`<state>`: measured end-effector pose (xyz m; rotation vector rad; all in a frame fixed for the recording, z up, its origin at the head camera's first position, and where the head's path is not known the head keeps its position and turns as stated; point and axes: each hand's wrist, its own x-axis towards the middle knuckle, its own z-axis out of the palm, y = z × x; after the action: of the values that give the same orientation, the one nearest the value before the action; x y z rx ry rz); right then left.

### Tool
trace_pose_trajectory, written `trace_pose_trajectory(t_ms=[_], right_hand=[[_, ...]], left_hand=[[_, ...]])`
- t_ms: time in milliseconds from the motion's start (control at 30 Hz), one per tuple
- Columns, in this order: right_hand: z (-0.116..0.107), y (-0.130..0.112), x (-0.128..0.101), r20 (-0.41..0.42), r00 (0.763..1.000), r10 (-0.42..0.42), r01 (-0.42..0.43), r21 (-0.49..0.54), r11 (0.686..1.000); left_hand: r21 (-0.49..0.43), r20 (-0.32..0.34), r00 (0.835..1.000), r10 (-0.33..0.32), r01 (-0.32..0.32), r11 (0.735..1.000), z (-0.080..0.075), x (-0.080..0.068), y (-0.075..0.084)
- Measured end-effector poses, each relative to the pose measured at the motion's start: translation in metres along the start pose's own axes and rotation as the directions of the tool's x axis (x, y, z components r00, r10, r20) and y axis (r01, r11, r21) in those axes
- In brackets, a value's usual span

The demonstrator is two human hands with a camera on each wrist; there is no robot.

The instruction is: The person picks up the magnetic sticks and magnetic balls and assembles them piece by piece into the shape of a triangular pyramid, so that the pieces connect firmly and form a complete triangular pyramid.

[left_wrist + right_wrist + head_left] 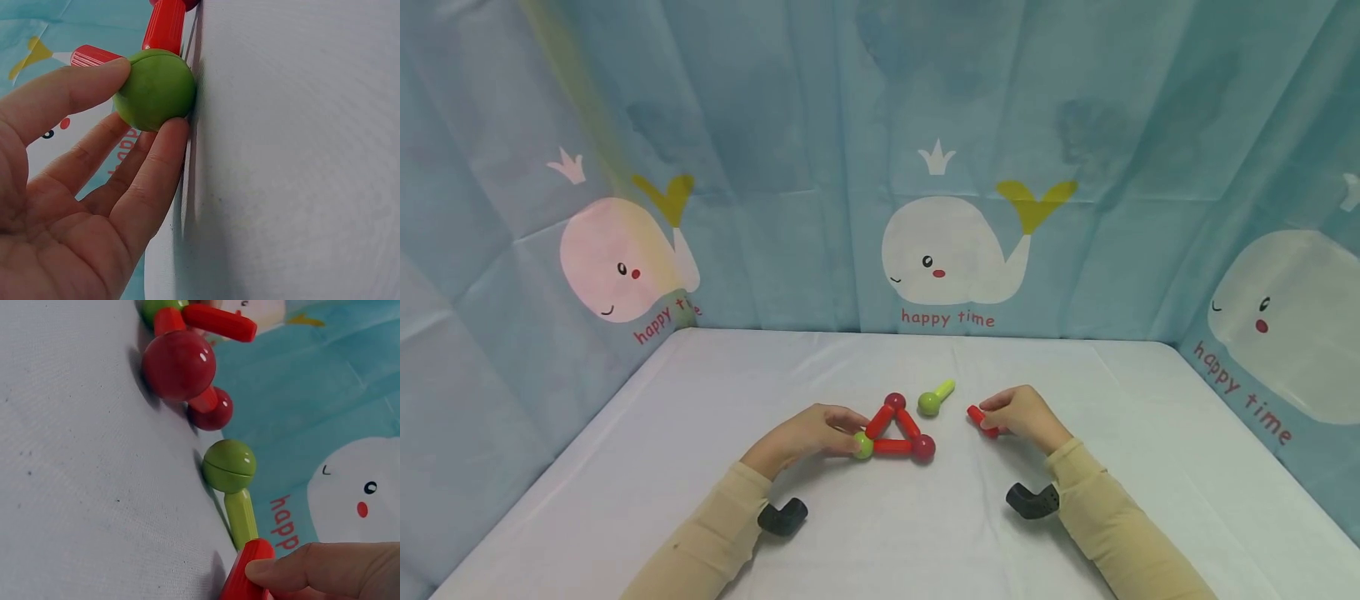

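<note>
While left hand (808,433) pinches green ball (863,446), right hand (1024,415) grips red stick (981,419).

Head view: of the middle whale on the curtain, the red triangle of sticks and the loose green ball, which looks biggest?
1. Middle whale
2. Red triangle
3. Loose green ball

The whale hangs farther back, so it truly is largest.

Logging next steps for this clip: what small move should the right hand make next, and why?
Probably carry the red rod left to the triangle and touch one end to a ball. The right hand already pinches the rod clear of the build, while the left hand steadies the green corner ball. The green ball-and-rod lies loose between them.
</note>
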<state>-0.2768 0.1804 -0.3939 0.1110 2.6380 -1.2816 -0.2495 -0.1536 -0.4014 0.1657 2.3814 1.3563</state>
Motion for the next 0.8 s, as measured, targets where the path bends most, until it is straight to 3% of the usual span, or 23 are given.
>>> trace_pose_trajectory(t_ms=[800], right_hand=[[0.011,-0.014,-0.011,0.063,0.99,-0.13,0.126,0.068,0.99]], left_hand=[[-0.008,-0.003,1.0,0.003,-0.003,1.0,0.0,0.001,0.0]])
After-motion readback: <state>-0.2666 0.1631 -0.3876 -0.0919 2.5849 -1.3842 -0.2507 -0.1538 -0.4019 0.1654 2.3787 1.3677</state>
